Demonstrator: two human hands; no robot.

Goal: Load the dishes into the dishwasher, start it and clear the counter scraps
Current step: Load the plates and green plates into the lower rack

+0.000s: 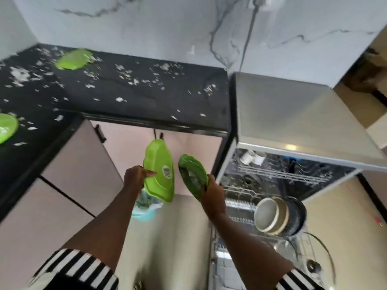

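Green plate [159, 174] with barcode sticker [167, 171], print unreadable, pinched by left grip [137, 176], second green plate [192, 172] pinched by right grip [211, 190], near open dishwasher [293, 114].

bright green plastic plate [157, 160]: smooth, glossy | black white-flecked stone desk [178, 105]: polished sheen | white wire dishwasher rack [278, 174]: metal | cream round bowls [267, 214]: glazed ceramic
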